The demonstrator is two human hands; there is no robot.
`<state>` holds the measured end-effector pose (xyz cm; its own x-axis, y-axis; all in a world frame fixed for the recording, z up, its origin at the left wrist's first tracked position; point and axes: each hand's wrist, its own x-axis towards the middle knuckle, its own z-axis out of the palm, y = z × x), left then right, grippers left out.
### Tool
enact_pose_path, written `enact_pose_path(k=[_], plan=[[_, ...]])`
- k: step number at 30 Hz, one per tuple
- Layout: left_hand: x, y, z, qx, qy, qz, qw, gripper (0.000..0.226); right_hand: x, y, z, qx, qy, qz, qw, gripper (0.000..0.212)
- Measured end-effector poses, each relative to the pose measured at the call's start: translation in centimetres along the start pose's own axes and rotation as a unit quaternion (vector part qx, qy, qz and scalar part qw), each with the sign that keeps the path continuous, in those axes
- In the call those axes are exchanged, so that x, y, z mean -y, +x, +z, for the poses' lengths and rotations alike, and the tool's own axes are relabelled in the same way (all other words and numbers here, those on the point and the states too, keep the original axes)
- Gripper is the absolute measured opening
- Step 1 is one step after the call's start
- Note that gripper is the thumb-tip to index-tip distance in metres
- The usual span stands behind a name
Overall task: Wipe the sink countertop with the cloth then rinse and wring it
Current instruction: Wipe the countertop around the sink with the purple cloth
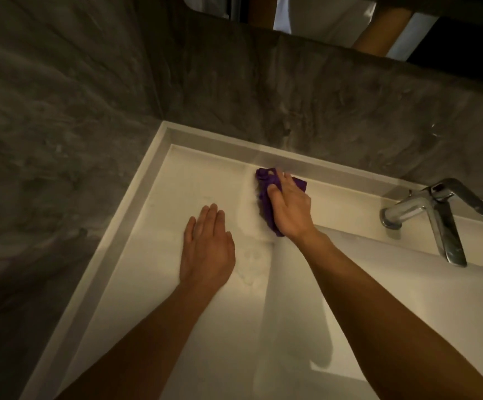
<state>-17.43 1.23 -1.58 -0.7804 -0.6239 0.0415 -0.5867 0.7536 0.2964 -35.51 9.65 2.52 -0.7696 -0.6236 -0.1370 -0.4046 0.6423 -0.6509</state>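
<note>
Purple cloth [266,194] lies bunched on white tabletop [153,284] near the back rim, pressed under right hand [289,209], fingers curled gripping it. Left hand [207,246] rests flat & open on tabletop just beside, not touching cloth. Chrome faucet [433,215] stands well apart to the right, over the basin [401,307]. Grey marbled wall [90,96] behind.

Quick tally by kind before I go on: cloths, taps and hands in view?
Purple cloth: 1
Chrome tap: 1
Hands: 2, left hand flat on the countertop, right hand pressing the cloth
Total: 4
</note>
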Motion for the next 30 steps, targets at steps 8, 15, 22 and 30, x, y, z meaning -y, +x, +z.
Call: enact_pose_path(k=[8, 15, 22, 30], plan=[[0.0, 0.1, 0.1, -0.009, -0.003, -0.028, 1.000, 0.052, -1.5, -2.0, 3.6, 0.046, -0.255, -0.060, 0.964, 0.061], [0.1, 0.1, -0.4, -0.015, -0.050, -0.024, 0.998, 0.053, -2.5, -9.8, 4.1, 0.072, -0.186, -0.174, 0.964, 0.059], [-1.4, -2.9, -2.2, -0.058, -0.270, -0.105, 0.955, 0.040, -4.4, -17.2, 2.3, 0.190, -0.122, -0.258, 0.939, 0.055], [-12.6, -10.8, -2.3, 0.003, -0.577, -0.310, 0.756, 0.022, -8.5, -22.8, -5.7, 0.147, 0.179, -0.023, 0.973, 0.035]])
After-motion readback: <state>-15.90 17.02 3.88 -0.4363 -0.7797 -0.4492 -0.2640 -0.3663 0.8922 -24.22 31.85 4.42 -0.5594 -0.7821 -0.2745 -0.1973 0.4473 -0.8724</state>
